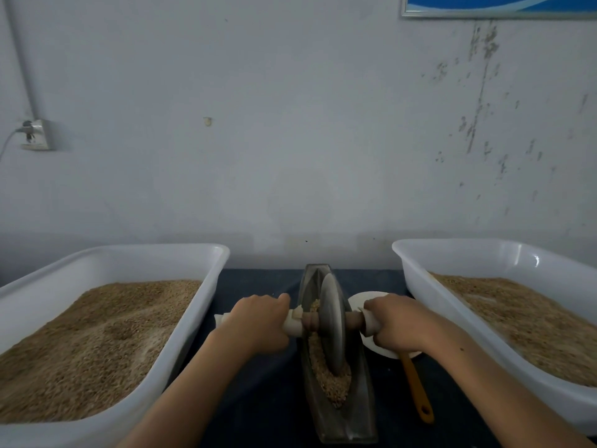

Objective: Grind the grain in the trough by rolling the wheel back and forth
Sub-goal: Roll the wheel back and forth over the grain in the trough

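One view only, head-worn, wide-angle. We look forward and down from just above the worktop point(258, 399), facing a pale wall point(290, 140). Close range: our forearms enter from the bottom edge; the trough point(339, 421) runs away from us at centre.

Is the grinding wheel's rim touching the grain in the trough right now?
Touching. The head view shows the wheel with its lower rim sunk into the grain heaped in the trough.

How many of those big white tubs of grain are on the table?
2: one white tub at the left, one white tub at the right, either side of the trough. Others may sit outside the view.
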`<move>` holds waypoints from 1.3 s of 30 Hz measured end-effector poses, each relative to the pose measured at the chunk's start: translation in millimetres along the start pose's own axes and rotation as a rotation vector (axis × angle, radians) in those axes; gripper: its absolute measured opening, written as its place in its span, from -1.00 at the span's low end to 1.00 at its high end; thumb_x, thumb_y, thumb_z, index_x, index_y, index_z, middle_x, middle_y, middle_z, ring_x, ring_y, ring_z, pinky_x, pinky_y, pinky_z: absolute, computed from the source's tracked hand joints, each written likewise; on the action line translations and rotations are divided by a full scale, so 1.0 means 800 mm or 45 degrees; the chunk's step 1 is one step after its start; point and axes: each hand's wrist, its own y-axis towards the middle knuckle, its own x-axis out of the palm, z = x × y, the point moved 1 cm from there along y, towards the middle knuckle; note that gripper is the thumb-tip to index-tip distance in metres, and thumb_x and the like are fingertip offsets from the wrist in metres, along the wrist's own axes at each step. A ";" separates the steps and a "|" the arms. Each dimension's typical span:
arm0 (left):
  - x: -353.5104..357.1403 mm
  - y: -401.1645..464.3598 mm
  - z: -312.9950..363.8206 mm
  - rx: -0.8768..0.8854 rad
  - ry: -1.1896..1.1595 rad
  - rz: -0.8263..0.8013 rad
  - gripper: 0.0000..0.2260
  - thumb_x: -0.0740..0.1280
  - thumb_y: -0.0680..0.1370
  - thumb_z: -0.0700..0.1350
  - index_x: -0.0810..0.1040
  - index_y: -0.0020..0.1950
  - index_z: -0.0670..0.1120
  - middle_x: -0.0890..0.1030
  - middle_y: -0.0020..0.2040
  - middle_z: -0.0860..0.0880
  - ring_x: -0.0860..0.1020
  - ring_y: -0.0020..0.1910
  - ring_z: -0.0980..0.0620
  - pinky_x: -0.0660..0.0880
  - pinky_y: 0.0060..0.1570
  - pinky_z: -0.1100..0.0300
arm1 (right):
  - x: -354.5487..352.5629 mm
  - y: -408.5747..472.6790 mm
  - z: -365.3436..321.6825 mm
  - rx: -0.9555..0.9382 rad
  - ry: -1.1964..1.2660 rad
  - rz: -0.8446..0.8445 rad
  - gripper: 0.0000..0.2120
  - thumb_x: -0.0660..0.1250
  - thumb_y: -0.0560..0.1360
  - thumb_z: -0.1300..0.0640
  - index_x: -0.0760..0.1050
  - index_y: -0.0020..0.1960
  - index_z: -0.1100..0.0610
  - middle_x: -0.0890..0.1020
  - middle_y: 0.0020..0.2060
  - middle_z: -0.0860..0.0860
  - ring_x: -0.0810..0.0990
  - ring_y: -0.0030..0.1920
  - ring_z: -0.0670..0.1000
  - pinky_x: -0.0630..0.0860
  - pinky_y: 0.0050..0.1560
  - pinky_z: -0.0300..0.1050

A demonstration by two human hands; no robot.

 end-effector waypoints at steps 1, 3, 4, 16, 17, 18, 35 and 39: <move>0.002 0.001 -0.001 -0.001 -0.010 0.013 -0.74 0.28 0.53 -0.02 0.32 0.16 -0.02 0.54 0.02 0.00 0.47 -0.09 0.07 0.38 -0.08 0.19 | 0.002 0.001 0.001 -0.002 -0.003 0.026 -0.81 0.27 0.51 0.23 0.45 0.09 0.04 0.56 -0.02 0.01 0.51 -0.04 -0.03 0.34 -0.07 -0.18; 0.007 0.003 -0.002 -0.008 0.006 0.091 -0.75 0.26 0.55 -0.02 0.29 0.16 -0.02 0.54 0.00 0.01 0.44 -0.14 0.09 0.34 -0.13 0.20 | 0.007 0.003 0.002 -0.020 -0.020 0.123 -0.84 0.24 0.51 0.23 0.36 0.01 0.00 0.51 -0.07 -0.03 0.49 -0.04 -0.02 0.33 -0.04 -0.16; 0.009 0.004 -0.002 -0.017 0.019 0.147 -0.75 0.26 0.55 -0.01 0.28 0.15 -0.02 0.54 0.00 0.02 0.44 -0.15 0.09 0.34 -0.14 0.21 | 0.010 0.005 0.003 -0.031 -0.032 0.186 -0.83 0.22 0.52 0.23 0.32 0.01 -0.01 0.49 -0.07 -0.04 0.50 0.00 -0.01 0.33 0.01 -0.14; 0.019 0.009 0.001 -0.043 0.106 0.376 -0.73 0.27 0.52 0.01 0.29 0.15 0.00 0.52 -0.06 0.07 0.48 -0.14 0.07 0.32 -0.18 0.20 | 0.024 0.016 0.009 -0.093 -0.044 0.363 -0.80 0.24 0.48 0.21 0.30 0.01 -0.02 0.54 0.03 -0.05 0.50 0.08 0.02 0.30 0.04 -0.08; 0.018 0.009 0.000 -0.048 0.086 0.321 -0.75 0.28 0.51 0.03 0.31 0.12 0.02 0.49 -0.10 0.08 0.45 -0.18 0.08 0.32 -0.18 0.20 | 0.020 0.014 0.008 -0.097 -0.030 0.324 -0.81 0.25 0.47 0.21 0.33 0.00 -0.02 0.54 -0.02 -0.06 0.51 0.05 0.00 0.32 0.04 -0.09; 0.017 0.009 0.000 -0.053 0.068 0.266 -0.76 0.30 0.50 0.04 0.34 0.10 0.03 0.50 -0.10 0.09 0.44 -0.18 0.09 0.33 -0.17 0.20 | 0.016 0.013 0.006 -0.097 -0.021 0.289 -0.82 0.25 0.46 0.21 0.37 0.00 -0.02 0.53 -0.07 -0.07 0.51 0.00 -0.01 0.33 0.04 -0.12; 0.026 0.015 0.002 -0.100 0.098 0.435 -0.83 0.26 0.55 0.01 0.26 -0.03 0.04 0.57 -0.02 0.06 0.53 -0.10 0.07 0.29 -0.17 0.20 | 0.032 0.022 0.014 -0.122 -0.084 0.480 -0.82 0.23 0.52 0.18 0.32 0.06 -0.01 0.51 0.06 -0.07 0.46 0.08 0.00 0.29 0.06 -0.08; 0.022 0.011 -0.001 -0.099 0.105 0.384 -0.85 0.26 0.54 0.02 0.28 -0.06 0.07 0.57 -0.06 0.06 0.37 -0.24 0.11 0.27 -0.20 0.18 | 0.027 0.018 0.014 -0.115 -0.047 0.415 -0.86 0.24 0.50 0.17 0.36 0.02 -0.01 0.55 0.00 -0.08 0.50 0.06 0.00 0.31 0.04 -0.09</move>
